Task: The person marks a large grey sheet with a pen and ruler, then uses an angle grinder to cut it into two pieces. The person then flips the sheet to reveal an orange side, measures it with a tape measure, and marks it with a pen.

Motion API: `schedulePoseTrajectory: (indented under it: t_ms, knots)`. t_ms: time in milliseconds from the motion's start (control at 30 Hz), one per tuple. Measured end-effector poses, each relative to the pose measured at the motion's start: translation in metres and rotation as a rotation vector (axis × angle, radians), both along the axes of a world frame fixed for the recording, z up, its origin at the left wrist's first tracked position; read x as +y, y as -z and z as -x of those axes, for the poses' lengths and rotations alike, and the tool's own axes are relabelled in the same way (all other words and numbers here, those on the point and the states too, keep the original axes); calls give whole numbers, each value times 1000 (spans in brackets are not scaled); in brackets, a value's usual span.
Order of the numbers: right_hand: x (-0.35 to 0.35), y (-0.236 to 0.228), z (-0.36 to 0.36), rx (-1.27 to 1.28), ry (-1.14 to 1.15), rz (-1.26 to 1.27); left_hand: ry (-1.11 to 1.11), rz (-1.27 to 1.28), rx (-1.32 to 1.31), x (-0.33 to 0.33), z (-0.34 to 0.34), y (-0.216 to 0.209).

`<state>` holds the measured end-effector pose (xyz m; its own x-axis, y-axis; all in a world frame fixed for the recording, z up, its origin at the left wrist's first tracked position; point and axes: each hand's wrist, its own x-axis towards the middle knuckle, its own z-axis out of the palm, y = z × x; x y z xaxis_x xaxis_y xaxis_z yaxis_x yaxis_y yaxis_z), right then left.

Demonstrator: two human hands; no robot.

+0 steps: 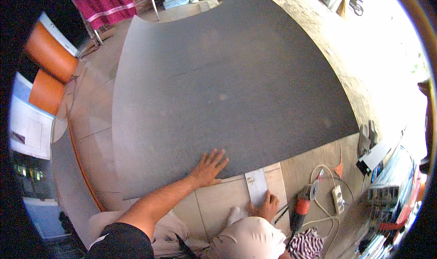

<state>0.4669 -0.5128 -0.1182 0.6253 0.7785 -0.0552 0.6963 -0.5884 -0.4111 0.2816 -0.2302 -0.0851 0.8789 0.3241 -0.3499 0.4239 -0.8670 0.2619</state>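
Note:
A large, dark grey sheet (227,95) spreads over the tiled floor in front of me, with its far edge curling up. My left hand (210,169) lies flat on the sheet near its near edge, fingers spread, holding nothing. At the near edge, toward the right, a flat, light grey metal strip (257,186) lies partly against the sheet. My right hand (267,206) has its fingers bent round the strip's near end, close to my knee. An angle grinder (301,209) with a red and black body stands just right of that hand.
Right of the grinder lie a white power strip (338,200), its looped cord and a striped cloth (307,244). Sandals (368,138) and stacked boxes of gear (384,200) stand farther right. At the left are rolled orange sheets (51,51) and another grey sheet (68,177).

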Motion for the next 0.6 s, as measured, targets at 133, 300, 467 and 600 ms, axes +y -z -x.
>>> schedulePoseTrajectory:
  t_ms: [133, 300, 467, 600]
  knots:
    - [-4, 14, -2, -54, -14, -2, 159, 18, 93, 6, 14, 13]
    - [-6, 23, -1, -28, 7, -119, 237, -107, 157, 8, 53, 25]
    - [1, 5, 3, -54, 17, -130, 304, -183, 69, 11, 88, 44]
    - [9, -9, 4, 16, 35, -71, 323, -243, -19, 1, 83, 49]
